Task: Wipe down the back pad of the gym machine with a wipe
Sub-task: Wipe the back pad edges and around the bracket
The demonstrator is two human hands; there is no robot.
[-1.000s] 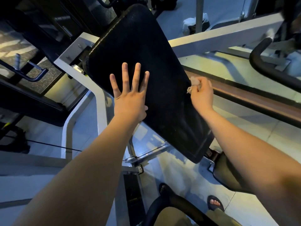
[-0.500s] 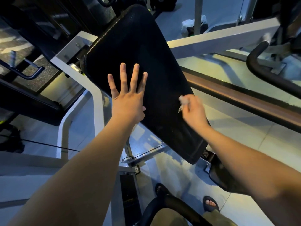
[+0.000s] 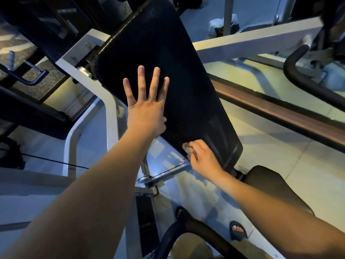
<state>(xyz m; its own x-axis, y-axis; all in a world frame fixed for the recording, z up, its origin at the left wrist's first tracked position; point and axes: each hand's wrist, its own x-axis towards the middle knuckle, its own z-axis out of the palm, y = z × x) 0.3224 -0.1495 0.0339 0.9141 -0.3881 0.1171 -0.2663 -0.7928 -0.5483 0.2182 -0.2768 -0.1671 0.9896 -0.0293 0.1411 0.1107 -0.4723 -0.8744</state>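
**Grip.** My right hand point(image 3: 203, 157) had its fingers curled round a crumpled wipe point(image 3: 187, 148). Only a pale wad of it showed past the knuckles. The hand held the wipe at the left long edge of the black back pad point(image 3: 168, 62), close to the pad's bottom corner. On my feed I could not tell how firmly the wipe pressed on the vinyl.

**Bracing hand.** My left hand point(image 3: 145, 113) lay flat on the same long edge, about midway along it. Its four fingers point(image 3: 141, 81) were straight and spread on the pad and held nothing. Part of the thumb showed at the right of the palm. The two hands were well apart along the edge.

**Pad.** The pad stood tilted and ran from the top centre of my view down to the right. Its top corner sat against a white steel frame point(image 3: 110, 109), and a white beam point(image 3: 252, 43) passed behind its right long edge.

**Surroundings.** A dark seat cushion point(image 3: 276, 191) lay just beyond the pad's bottom edge. A black curved handle point(image 3: 302, 79) stood further right, past a brown rail point(image 3: 280, 109). A thin cable point(image 3: 56, 161) crossed the left side. On the tiled floor point(image 3: 280, 156) below me I saw one sandalled foot point(image 3: 238, 230) beside a black curved bar point(image 3: 197, 228).
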